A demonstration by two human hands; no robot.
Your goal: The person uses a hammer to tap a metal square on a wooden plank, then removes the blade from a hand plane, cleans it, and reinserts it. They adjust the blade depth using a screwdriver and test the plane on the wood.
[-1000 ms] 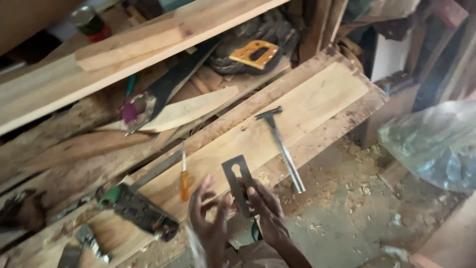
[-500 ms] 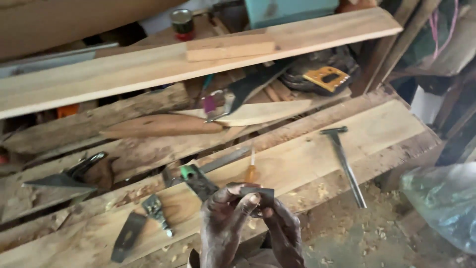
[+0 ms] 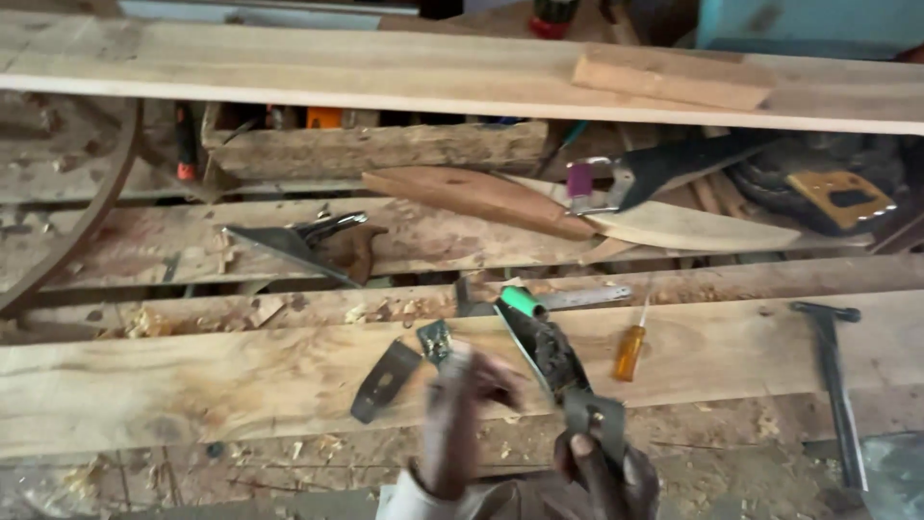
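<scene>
My right hand [image 3: 604, 474] is at the bottom edge and grips a small dark metal plate [image 3: 593, 418] with a hole in it, held upright. My left hand [image 3: 460, 414] is blurred by motion just left of it, fingers loose near a hand plane body [image 3: 545, 349] with a green knob [image 3: 523, 301]; I see nothing in it. The plane lies on a pale plank [image 3: 192, 385]. A dark flat blade [image 3: 383, 381] and a small metal part [image 3: 435, 339] lie on the plank left of the plane. An orange-handled screwdriver [image 3: 629, 352] lies to its right.
A hammer [image 3: 834, 377] lies at the right end of the plank. Behind are a steel ruler [image 3: 589, 297], a handsaw [image 3: 664, 171], a curved wooden piece [image 3: 481, 197], another dark tool [image 3: 327, 246] and a long upper plank [image 3: 289, 72]. Shavings cover the floor.
The view has swung left along the bench. My left hand has come off the metal plate and moved up and left; my right hand keeps hold of the plate.
</scene>
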